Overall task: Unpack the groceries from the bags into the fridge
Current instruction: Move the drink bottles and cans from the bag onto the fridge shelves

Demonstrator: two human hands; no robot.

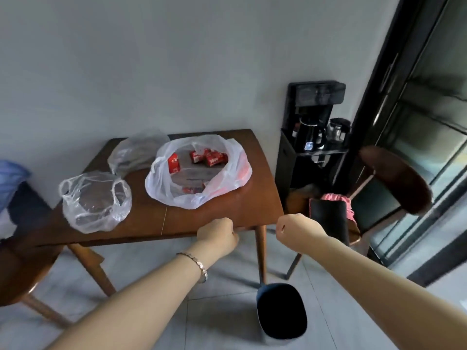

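Both sets of fingers are curled, holding nothing: the left hand point(217, 233) at the near edge of the brown wooden desk point(227, 210), the right hand point(294, 229) just off its corner. Small red cartons point(213, 157) lie inside the open white plastic bag point(159, 183) on the desk

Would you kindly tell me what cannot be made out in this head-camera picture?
1. Fridge: outside the head view's frame.
2. Small red cartons in the white plastic bag: print blurred and too small; lower ones veiled by bag folds.
3. Left hand at the brown wooden table edge: curled fingers hidden behind the hand's back, grip unclear.
4. Pale blue item, far left: cut off by the frame edge.
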